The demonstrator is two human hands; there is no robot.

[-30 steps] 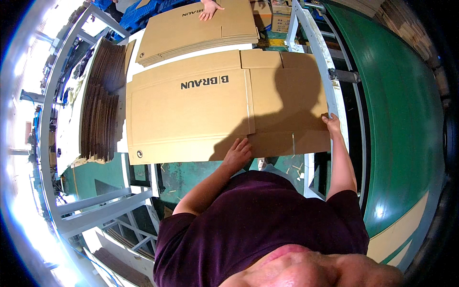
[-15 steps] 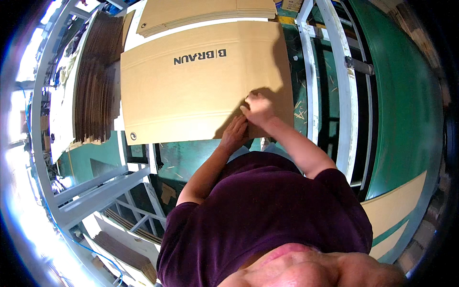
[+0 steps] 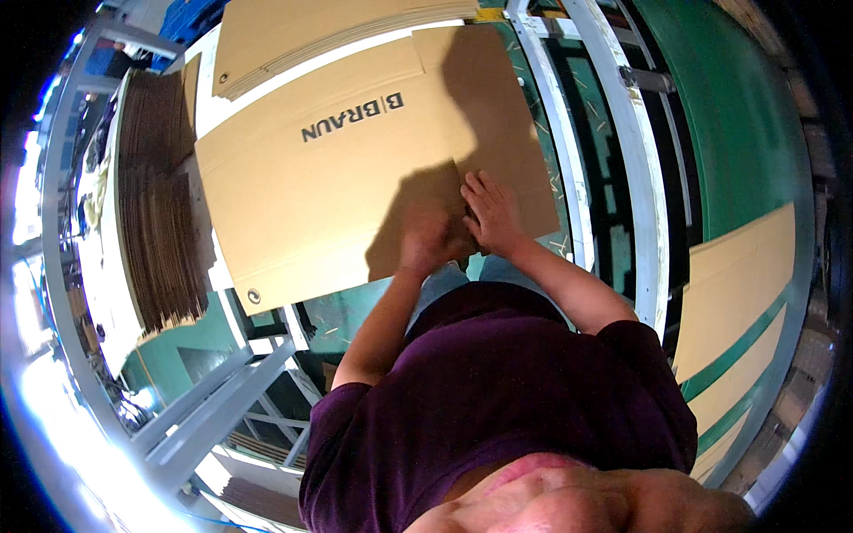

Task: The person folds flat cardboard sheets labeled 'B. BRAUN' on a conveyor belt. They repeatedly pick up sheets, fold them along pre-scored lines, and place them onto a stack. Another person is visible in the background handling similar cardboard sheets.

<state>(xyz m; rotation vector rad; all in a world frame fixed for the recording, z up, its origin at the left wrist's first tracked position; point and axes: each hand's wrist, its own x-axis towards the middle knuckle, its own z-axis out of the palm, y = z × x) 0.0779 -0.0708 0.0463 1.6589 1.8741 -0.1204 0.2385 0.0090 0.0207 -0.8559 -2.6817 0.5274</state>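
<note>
A large flat tan cardboard sheet (image 3: 293, 204) with dark printing and crease lines lies in front of me. At its near edge, right of the middle, my left hand (image 3: 431, 235) is closed in my shadow, its fingers curled; what they grip, if anything, is hidden. Just right of it, my right hand (image 3: 494, 215) rests on the sheet beside a slot, with the fingers stretched out and a little apart. The thumb points toward my left hand.
Behind the sheet lies a stack of similar cardboard (image 3: 346, 40). Dark brown cardboard pieces (image 3: 160, 231) stand tightly packed at the left. Metal frame rails (image 3: 626, 178) run along the right, beside a green surface (image 3: 746, 169) and more cardboard panels (image 3: 742, 284).
My left hand has gone from lying flat to curled at the near edge. The right hand has opened from a pinch and moved slightly right. The view has turned, tilting the sheet.
</note>
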